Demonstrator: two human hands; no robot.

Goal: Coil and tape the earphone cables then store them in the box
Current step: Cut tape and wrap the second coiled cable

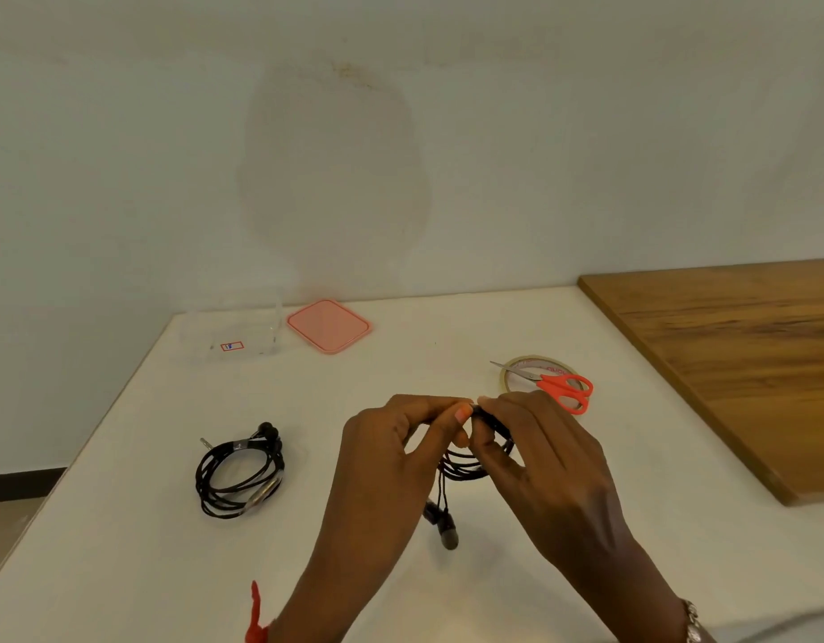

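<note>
Black against a white table [400, 364], and being gripped at its top by both hands: a coiled earphone cable [465, 466]. Pinching the upper bend of that coil with the left hand [391, 461], thumb and fingers curled tight onto it. Meeting it fingertip to fingertip with the right hand [549, 461], fingers likewise curled and pinching the same stretch of cable. Hanging below and between the two hands: the loops. Dangling lower, beside the left wrist: two earbuds [447, 536].

Lying flat on the table well to the left of the left hand: a second earphone coil [238, 475], with shiny tape wrapped round it. Sitting just beyond the right hand: a roll of clear tape [516, 364], with red-handled scissors [565, 387] resting across it. Standing at the table's far left by the wall: a clear plastic box [243, 336], open, bearing a small red-edged label. Lying just to its right: a pink lid [328, 326]. Bordering the table on the right: a wooden board [734, 364]. Wearing a bracelet [691, 624] on the right wrist and a red band [256, 614] at the left.
</note>
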